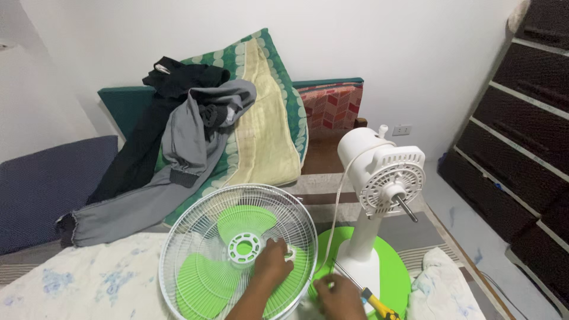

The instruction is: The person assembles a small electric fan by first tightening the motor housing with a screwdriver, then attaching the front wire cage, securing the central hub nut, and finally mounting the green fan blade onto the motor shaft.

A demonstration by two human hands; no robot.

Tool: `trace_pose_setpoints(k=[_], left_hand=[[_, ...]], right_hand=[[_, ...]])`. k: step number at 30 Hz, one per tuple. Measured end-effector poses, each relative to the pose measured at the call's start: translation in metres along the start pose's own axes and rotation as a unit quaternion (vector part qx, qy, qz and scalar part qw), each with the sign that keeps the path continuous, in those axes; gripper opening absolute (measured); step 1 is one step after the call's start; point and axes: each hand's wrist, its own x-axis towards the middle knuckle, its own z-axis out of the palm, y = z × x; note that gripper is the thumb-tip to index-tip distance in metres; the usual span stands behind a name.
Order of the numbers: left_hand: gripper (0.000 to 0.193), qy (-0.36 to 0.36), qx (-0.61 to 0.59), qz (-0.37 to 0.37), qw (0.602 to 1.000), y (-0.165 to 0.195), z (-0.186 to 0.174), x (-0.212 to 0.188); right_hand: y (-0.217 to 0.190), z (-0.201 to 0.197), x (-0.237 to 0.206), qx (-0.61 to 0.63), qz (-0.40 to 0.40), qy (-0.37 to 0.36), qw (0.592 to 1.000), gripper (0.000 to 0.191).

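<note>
A white wire fan guard (181, 237) stands tilted on the bedding, with a green fan blade (210, 269) seen through it. My left hand (271, 264) rests against the guard's right side, fingers by a small white piece near the hub. Low in the view, my right hand (338, 295) is closed, just beside a screwdriver (372, 300) with a yellow and black handle; whether it grips anything is unclear. The white fan motor head (385, 172) with its bare metal shaft (407, 209) stands on a green round base (396, 266).
A white cord (338, 201) hangs from the motor head. Clothes and a green-yellow cushion (261, 124) pile up behind. A dark blue pillow (47, 184) lies left, a dark drawer unit (521, 130) stands right, and a flowered sheet (89, 278) covers the front.
</note>
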Motion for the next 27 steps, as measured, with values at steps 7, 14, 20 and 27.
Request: trace_pose_setpoints(k=[7,14,20,27], left_hand=[[0.072,0.154,-0.175,-0.006,0.972,0.008,-0.013,0.022],[0.07,0.182,-0.371,0.052,0.909,0.024,-0.032,0.03],[0.064,0.056,-0.546,0.016,0.836,0.034,-0.052,0.023],[0.044,0.011,-0.726,0.068,0.684,0.044,-0.097,0.018]], right_hand=[[0.024,0.044,0.049,0.059,0.029,-0.053,0.996,0.039],[-0.011,0.068,0.053,0.104,0.013,-0.058,0.993,0.041],[-0.048,0.047,0.024,0.106,-0.009,-0.036,0.994,0.043],[-0.043,0.055,0.06,0.088,-0.076,0.026,0.993,0.045]])
